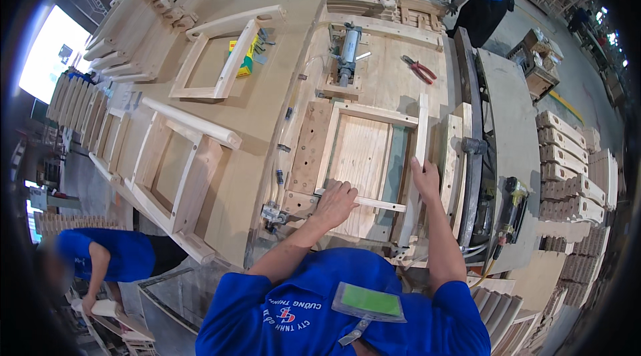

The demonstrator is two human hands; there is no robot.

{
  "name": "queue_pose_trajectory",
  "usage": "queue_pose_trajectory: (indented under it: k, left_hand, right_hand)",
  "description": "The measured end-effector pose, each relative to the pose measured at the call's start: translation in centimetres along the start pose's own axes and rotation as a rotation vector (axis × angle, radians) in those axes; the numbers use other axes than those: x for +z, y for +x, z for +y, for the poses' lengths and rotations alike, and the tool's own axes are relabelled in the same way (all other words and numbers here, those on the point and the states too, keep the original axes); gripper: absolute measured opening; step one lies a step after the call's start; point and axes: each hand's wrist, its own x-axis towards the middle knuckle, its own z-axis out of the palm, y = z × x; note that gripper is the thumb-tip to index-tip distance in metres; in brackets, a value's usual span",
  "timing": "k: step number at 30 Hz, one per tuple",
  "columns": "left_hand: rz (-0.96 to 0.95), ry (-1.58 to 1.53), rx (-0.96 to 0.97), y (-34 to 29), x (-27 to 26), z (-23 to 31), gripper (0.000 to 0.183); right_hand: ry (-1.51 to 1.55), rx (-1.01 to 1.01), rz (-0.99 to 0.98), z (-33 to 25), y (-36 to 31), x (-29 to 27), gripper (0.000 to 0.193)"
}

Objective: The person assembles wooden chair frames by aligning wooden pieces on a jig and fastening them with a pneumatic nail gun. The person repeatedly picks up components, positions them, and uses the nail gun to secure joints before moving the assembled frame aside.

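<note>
A pale wooden frame (377, 113) lies in a jig on the workbench before me. My left hand (336, 204) is closed over the left end of its near crosspiece (380, 204), fingers bent round the wood. On the right side, my right hand (426, 179) grips the long wooden rail (414, 139), thumb on top; some of its fingers are hidden behind the rail. A drilled wooden block (311, 146) borders the frame on the left. Beyond the frame sits a pneumatic cylinder (349, 52).
Red-handled pliers (420, 70) lie on the bench's far part. A power tool (511, 212) rests to the right, beside a metal bar. Assembled wooden frames (175, 169) and a yellow-green box (246, 62) are at left. Two co-workers in blue stand at lower left and far right.
</note>
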Motion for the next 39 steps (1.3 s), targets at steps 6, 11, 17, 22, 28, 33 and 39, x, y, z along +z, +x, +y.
queue_pose_trajectory:
  k: [6,11,17,22,28,33,39]
  left_hand:
    - [0.101,0.004,-0.027,-0.6,0.2,1.1,0.03]
    - [0.122,-0.003,-0.043,-1.2,0.0,0.7,0.03]
    - [0.071,-0.028,-0.036,-1.0,-0.6,0.8,0.03]
    - [0.208,-0.037,0.01,-4.0,-3.7,-0.2,0.034]
    - [0.443,0.056,0.059,-6.8,-7.8,-3.3,0.022]
    - [0.57,-0.23,0.065,-0.7,-4.7,0.0,0.014]
    - [0.291,-0.363,-0.01,4.8,-0.1,1.2,0.013]
  right_hand:
    - [-0.22,0.006,0.097,-0.6,-0.9,0.0,0.062]
    - [-0.482,-0.447,0.236,-5.1,-7.6,0.6,0.068]
    - [-0.413,-0.634,-0.153,-7.3,-14.6,4.0,0.059]
    - [-0.386,-0.654,-0.103,-7.5,-15.2,4.2,0.059]
    - [-0.381,-0.634,-0.1,-7.3,-15.3,4.4,0.063]
    - [-0.412,-0.612,-0.142,-7.1,-15.4,3.8,0.063]
    - [-0.19,-0.416,0.062,-6.1,-19.6,-3.8,0.047]
